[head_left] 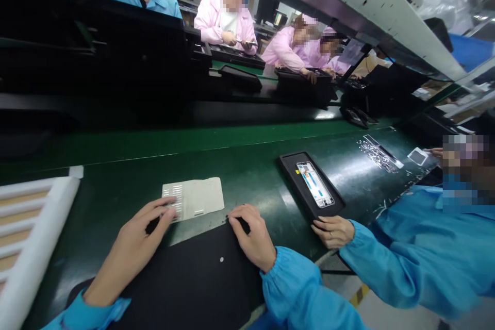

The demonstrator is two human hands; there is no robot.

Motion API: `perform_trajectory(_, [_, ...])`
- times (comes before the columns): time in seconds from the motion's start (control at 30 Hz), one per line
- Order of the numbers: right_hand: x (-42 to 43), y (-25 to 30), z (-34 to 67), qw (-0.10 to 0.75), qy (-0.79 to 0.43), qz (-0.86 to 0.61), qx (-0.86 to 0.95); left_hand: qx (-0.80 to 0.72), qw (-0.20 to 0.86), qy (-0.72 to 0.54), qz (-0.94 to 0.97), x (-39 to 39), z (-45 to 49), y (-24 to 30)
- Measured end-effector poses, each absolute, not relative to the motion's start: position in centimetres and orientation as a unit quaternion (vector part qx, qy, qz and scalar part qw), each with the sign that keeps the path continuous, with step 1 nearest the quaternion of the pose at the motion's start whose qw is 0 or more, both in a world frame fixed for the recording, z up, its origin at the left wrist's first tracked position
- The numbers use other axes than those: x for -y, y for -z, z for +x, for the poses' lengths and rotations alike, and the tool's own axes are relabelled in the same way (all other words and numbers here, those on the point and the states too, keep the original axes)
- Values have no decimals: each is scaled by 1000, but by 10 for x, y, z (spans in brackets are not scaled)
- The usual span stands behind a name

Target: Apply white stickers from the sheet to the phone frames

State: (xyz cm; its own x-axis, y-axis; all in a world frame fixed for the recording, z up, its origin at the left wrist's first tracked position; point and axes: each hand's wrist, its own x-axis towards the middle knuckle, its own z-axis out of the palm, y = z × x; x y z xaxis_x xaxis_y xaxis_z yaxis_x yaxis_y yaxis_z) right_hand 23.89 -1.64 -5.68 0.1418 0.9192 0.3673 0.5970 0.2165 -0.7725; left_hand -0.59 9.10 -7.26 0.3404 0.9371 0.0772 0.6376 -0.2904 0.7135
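Observation:
My left hand [135, 240] lies on the green belt with its fingers stretched out, fingertips touching the near left corner of a flat pale grey plate [195, 197] with a slotted end. My right hand [251, 234] rests with fingers curled down on the far edge of a black mat [193, 278] in front of me, just right of the plate; nothing shows in it. Both my sleeves are blue.
A co-worker in blue at my right rests a hand [332, 230] by a black tray [288, 165] holding a phone [314, 184]. A white foam rack [34, 237] stands at left. Loose small parts [377, 154] lie farther right. People in pink sit across the conveyor belt [154, 144].

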Motion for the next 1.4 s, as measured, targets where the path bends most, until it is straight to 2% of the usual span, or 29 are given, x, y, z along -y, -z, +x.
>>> perform_trajectory(0.07, [23,48,251,471,-155,-601,627,-515,301,-254,761,-90,-5,70])
perform_trajectory(0.13, [32,38,279,471,-82,-638,604,-511,306,-255,762,-88,-3,67])
perform_trajectory(0.23, [43,29,344,388,93,-769,500,-504,311,-258,763,-87,-2,66])
perform_trajectory(0.27, [45,29,367,372,113,-793,469,-504,311,-259,763,-87,-2,66])
perform_trajectory(0.4, [51,44,433,304,104,-846,426,-501,311,-264,764,-88,-4,68])
perform_trajectory(0.57, [52,69,450,251,63,-892,371,-498,306,-277,763,-88,-3,67])
perform_trajectory(0.67, [50,71,453,254,49,-900,350,-496,310,-282,760,-87,-3,67])
perform_trajectory(0.8, [50,63,457,298,47,-895,329,-497,317,-281,758,-86,-4,64])
perform_trajectory(0.93, [53,46,429,364,66,-876,308,-507,342,-287,737,-78,-4,50])
perform_trajectory(1.03, [53,32,369,414,54,-833,363,-487,423,-278,711,-64,4,39])
perform_trajectory(1.1, [50,24,314,475,-14,-756,450,-446,515,-246,689,-51,13,35])
perform_trajectory(1.2, [42,18,232,499,-106,-670,540,-402,612,-219,645,-31,27,37])
perform_trajectory(1.3, [32,21,184,492,-147,-627,585,-435,599,-261,620,-21,33,39])
perform_trajectory(1.4, [27,28,188,451,-136,-614,633,-472,568,-319,594,-24,31,39])
